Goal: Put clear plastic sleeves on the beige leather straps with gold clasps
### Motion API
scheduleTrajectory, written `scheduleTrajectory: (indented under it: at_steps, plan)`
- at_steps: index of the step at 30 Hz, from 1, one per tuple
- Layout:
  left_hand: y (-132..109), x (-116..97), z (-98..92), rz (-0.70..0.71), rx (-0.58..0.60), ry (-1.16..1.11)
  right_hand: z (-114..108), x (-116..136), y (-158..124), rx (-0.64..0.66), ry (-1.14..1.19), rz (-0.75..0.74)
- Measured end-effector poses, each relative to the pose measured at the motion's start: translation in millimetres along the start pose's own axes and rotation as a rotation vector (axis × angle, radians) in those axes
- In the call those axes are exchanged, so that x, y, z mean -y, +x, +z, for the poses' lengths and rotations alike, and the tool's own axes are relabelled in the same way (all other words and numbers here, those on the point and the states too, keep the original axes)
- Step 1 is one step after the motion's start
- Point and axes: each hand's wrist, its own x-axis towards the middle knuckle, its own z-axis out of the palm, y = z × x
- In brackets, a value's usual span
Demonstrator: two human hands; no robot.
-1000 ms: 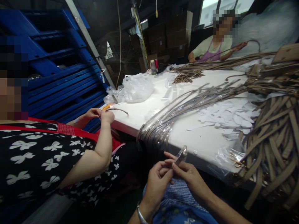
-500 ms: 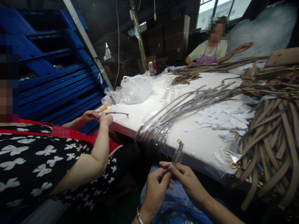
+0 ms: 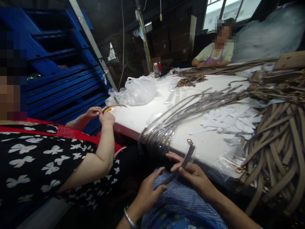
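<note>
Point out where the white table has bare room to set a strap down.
Bare tabletop lies between the plastic bag and the wrapped strap bundle, and a smaller patch by the near edge between that bundle and the paper scraps. The right end is crowded with heaped tan straps.

I see a factory workshop: tan straps (image 3: 274, 152) heaped on a worktable (image 3: 143, 117) beyond my fingers (image 3: 173, 156), blue pallets (image 3: 59, 86) far left.
</note>
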Motion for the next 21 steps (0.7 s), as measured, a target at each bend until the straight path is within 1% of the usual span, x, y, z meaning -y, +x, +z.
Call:
scheduleTrajectory:
  at_steps: [2, 4, 5, 6, 8, 10, 12, 13, 14, 16, 17, 18, 19, 21]
  plan:
    - [9.7, -27.8, 3.0, 0.183, 0.03, -0.078, 2.5, 5.7, 3.0, 0.077, -0.074, -0.032]
    - [19.1, -48.5, 6.6, 0.27, 0.09, -0.125, 1.2, 11.7, 3.6, 0.116, -0.115, -0.036]
    - [22.7, -53.7, 7.1, 0.306, 0.087, -0.111, -1.6, 14.5, 2.9, 0.123, -0.128, -0.029]
    - [25.4, -55.4, 6.2, 0.347, 0.057, -0.07, -5.7, 17.1, 1.7, 0.123, -0.132, -0.006]
    - [28.4, -51.0, 0.5, 0.468, -0.067, 0.08, -15.9, 21.1, -1.7, 0.072, -0.077, 0.082]
    - [29.7, -43.1, -8.5, 0.609, -0.189, 0.26, -24.5, 23.4, -4.9, -0.023, 0.089, 0.197]
    - [30.8, -38.3, -17.3, 0.735, -0.265, 0.412, -27.7, 24.7, -7.6, -0.072, 0.279, 0.322]
    - [31.4, -37.8, -21.0, 0.789, -0.284, 0.475, -26.8, 25.4, -8.8, -0.047, 0.338, 0.388]
    - [32.0, -38.4, -24.2, 0.838, -0.291, 0.527, -24.4, 26.2, -10.1, 0.02, 0.364, 0.457]
    - [33.2, -41.5, -29.8, 0.904, -0.289, 0.592, -17.1, 28.0, -13.2, 0.207, 0.355, 0.572]
    - [33.6, -43.1, -32.4, 0.918, -0.286, 0.604, -13.1, 28.9, -15.0, 0.294, 0.344, 0.606]
    - [33.9, -44.1, -34.9, 0.92, -0.286, 0.607, -9.5, 29.6, -16.9, 0.357, 0.338, 0.619]
    - [34.0, -44.3, -37.2, 0.916, -0.295, 0.6, -6.5, 30.3, -18.7, 0.393, 0.34, 0.618]
    - [33.7, -40.9, -40.2, 0.887, -0.321, 0.562, -2.9, 31.7, -21.4, 0.398, 0.359, 0.589]
